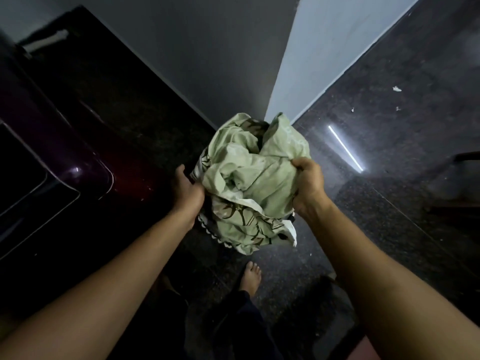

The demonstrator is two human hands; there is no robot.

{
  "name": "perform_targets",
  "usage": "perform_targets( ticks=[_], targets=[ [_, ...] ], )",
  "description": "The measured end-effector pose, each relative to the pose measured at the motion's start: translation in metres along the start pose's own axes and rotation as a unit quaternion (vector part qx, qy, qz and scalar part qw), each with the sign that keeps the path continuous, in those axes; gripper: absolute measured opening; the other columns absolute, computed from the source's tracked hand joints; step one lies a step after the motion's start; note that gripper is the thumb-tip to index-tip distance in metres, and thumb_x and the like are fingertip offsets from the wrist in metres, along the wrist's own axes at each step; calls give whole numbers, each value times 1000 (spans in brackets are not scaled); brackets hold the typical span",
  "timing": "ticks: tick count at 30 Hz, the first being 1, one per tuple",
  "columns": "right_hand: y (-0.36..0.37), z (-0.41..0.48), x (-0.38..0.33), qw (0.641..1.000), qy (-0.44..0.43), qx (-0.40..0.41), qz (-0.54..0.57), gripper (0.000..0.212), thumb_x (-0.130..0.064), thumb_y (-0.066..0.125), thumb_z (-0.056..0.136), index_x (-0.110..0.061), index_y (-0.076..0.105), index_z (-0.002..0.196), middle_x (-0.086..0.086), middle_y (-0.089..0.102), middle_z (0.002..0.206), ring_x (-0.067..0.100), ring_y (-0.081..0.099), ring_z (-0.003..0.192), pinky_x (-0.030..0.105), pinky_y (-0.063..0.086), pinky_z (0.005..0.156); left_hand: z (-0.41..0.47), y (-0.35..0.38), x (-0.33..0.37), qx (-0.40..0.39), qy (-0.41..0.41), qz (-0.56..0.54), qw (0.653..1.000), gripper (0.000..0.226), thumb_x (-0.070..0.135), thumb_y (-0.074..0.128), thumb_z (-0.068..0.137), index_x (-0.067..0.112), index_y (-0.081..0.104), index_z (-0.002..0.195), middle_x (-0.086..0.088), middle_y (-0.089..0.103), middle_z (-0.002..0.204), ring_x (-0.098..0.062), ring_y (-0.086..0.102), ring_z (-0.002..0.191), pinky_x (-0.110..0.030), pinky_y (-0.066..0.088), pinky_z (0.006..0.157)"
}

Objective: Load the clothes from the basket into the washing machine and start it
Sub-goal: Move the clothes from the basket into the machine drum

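A crumpled bundle of pale green cloth with a brown leaf print [249, 183] fills the middle of the head view, held above the dark floor. My left hand [187, 189] presses against its left side, fingers tucked under the fabric. My right hand [309, 185] is closed on a fold at its right side. A scalloped dark edge, perhaps a basket rim [210, 233], peeks out beneath the bundle; I cannot tell what it is. The dark maroon washing machine [59, 152] stands at the left, with its top lid panel partly in view.
A grey wall corner [283, 81] rises right behind the bundle. The dark speckled floor [389, 141] spreads to the right, with small white scraps on it. My bare foot [250, 278] stands below the bundle. A dark furniture piece [465, 178] sits at the far right edge.
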State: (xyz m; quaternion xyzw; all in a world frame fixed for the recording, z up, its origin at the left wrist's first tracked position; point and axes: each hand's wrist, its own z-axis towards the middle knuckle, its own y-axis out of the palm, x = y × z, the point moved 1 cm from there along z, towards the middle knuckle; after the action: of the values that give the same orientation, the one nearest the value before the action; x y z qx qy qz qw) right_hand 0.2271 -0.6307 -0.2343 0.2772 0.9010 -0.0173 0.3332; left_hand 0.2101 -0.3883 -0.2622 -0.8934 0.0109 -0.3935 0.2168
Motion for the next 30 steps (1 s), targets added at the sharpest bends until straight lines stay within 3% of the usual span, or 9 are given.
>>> perform_targets(
  ticks=[3, 9, 11, 13, 17, 20, 24, 28, 30],
  targets=[
    [8, -12, -18, 997, -37, -39, 54, 34, -23, 49, 78, -7, 76, 92, 14, 75, 88, 30, 73, 76, 38, 61, 66, -22, -3, 18, 27, 134, 60, 989, 71, 33, 59, 95, 29, 23, 156, -8, 29, 158, -28, 37, 142, -51, 36, 115],
    [33, -60, -52, 980, -114, -142, -79, 50, -30, 58, 65, 6, 70, 97, 21, 68, 95, 33, 64, 86, 43, 52, 81, -74, 1, 69, -111, 319, 278, 899, 135, 57, 88, 61, 21, 4, 161, -11, 1, 166, -28, 6, 154, -46, 20, 123],
    [41, -78, -69, 957, -178, -170, -150, 56, -32, 60, 64, 16, 62, 93, 21, 64, 88, 30, 59, 82, 43, 48, 77, -92, 7, 90, -126, 319, 301, 890, 125, 63, 88, 56, 17, 28, 156, -11, 27, 161, -22, 22, 150, -31, 24, 119],
    [47, -101, -86, 932, -221, -210, -196, 35, -31, 61, 66, 3, 65, 72, 10, 62, 73, 23, 57, 69, 33, 47, 65, -109, 9, 112, -135, 291, 257, 912, 98, 56, 91, 58, 21, 52, 142, -2, 53, 144, -16, 43, 137, -21, 33, 109],
    [50, -148, -128, 887, -295, -262, -241, 26, -23, 62, 76, -23, 53, 52, -8, 50, 55, 8, 49, 55, 21, 41, 51, -132, 5, 153, -146, 253, 69, 954, 57, 28, 90, 70, 25, 64, 120, 10, 65, 121, -12, 60, 118, -12, 47, 86],
    [39, -172, -151, 844, -376, -255, -284, 19, -34, 69, 88, -15, 69, 85, 2, 71, 82, 15, 67, 81, 35, 54, 70, -150, -3, 183, -171, 203, -61, 962, 59, 23, 89, 71, 18, 65, 125, -2, 72, 118, -22, 69, 111, -40, 56, 96],
    [1, -184, -149, 794, -451, -200, -356, 64, -67, 76, 76, -48, 49, 131, -23, 57, 126, -2, 58, 116, 29, 53, 92, -172, -21, 222, -185, 188, -155, 952, 60, 13, 88, 69, 14, 66, 125, -9, 75, 113, -27, 72, 105, -55, 56, 94],
    [-26, -163, -120, 769, -412, -149, -466, 110, -79, 83, 55, -52, 27, 146, -19, 42, 141, 7, 45, 132, 43, 46, 108, -197, -46, 263, -223, 227, -198, 927, 60, 5, 83, 72, 6, 62, 129, -15, 72, 120, -30, 69, 112, -56, 52, 100],
    [-24, -156, -109, 798, -392, -117, -442, 117, -80, 86, 46, -54, 26, 143, -16, 42, 140, 10, 45, 130, 45, 46, 107, -214, -56, 283, -249, 244, -213, 913, 56, 0, 78, 79, 0, 60, 131, -19, 69, 124, -33, 67, 115, -56, 50, 103]
  ],
)
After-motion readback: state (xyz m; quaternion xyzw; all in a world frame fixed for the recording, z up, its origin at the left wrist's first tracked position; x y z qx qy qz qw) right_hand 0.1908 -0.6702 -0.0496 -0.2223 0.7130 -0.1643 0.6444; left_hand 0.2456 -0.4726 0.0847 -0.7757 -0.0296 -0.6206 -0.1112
